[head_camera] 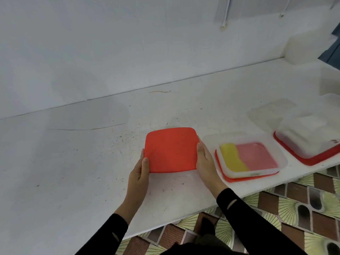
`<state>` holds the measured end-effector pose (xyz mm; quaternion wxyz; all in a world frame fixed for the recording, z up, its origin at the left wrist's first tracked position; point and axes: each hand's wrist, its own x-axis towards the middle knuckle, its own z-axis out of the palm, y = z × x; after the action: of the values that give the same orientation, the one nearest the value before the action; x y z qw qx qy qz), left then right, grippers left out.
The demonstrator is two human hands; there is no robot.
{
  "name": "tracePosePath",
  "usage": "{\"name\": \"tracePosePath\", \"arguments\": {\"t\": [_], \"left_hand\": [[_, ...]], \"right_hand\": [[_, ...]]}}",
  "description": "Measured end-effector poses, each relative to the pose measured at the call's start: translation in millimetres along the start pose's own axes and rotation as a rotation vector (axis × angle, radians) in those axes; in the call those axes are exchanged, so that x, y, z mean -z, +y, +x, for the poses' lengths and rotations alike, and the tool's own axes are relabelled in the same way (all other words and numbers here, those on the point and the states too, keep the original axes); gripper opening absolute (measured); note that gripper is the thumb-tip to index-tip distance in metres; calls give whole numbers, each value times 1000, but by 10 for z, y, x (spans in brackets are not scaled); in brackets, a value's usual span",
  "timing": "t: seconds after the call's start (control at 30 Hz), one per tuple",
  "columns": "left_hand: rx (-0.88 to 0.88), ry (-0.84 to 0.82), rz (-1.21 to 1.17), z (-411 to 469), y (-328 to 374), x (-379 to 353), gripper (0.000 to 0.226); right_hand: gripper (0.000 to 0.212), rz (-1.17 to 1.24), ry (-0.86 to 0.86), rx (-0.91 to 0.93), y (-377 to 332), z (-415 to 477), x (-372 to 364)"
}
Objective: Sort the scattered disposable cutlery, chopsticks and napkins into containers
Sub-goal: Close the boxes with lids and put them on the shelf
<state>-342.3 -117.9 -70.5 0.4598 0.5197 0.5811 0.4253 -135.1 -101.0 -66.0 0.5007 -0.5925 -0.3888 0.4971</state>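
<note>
A red square lid (171,150) is held just above the white counter between both hands. My left hand (140,172) grips its left edge with the thumb on top. My right hand (205,160) grips its right edge. Right of it stands a clear container (244,153) on a red lid, with yellow and pink napkins (246,157) lying flat inside. Further right, another clear container (311,137) sits upside down on a red lid (311,160). No cutlery or chopsticks are in view.
The white counter (92,162) runs along a white wall, its front edge slanting from lower left to upper right. A clear lid or tray (266,113) lies behind the containers. Patterned floor tiles (294,208) show below the edge.
</note>
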Motion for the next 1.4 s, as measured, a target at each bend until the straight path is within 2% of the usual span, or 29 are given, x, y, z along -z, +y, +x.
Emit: {"name": "tracePosePath", "arguments": {"t": [0.2, 0.43, 0.53, 0.63, 0.73, 0.9, 1.13, 1.4], "left_hand": [[-76, -6, 52, -18, 53, -33, 41], [-201, 17, 126, 19, -31, -42, 36], [-467, -61, 404, 175, -52, 117, 44], [-930, -273, 820, 354, -37, 334, 60], [-1125, -348, 941, 472, -77, 405, 59], [-1161, -333, 871, 490, -191, 384, 51], [-1179, -278, 822, 444, -224, 355, 46], [-1129, -256, 746, 369, -283, 333, 44]], "right_hand": [[49, 6, 6, 7, -19, -20, -5], [45, -35, -27, 76, -122, -29, 13], [44, -140, -36, 49, -255, 72, 49], [42, -255, -38, -50, -406, 333, 68], [40, -364, -81, -120, -468, 607, 57], [44, -317, -23, -164, -448, 808, 6], [42, -552, -22, -14, -465, 831, -5], [40, -560, -9, 4, -456, 824, -22]]}}
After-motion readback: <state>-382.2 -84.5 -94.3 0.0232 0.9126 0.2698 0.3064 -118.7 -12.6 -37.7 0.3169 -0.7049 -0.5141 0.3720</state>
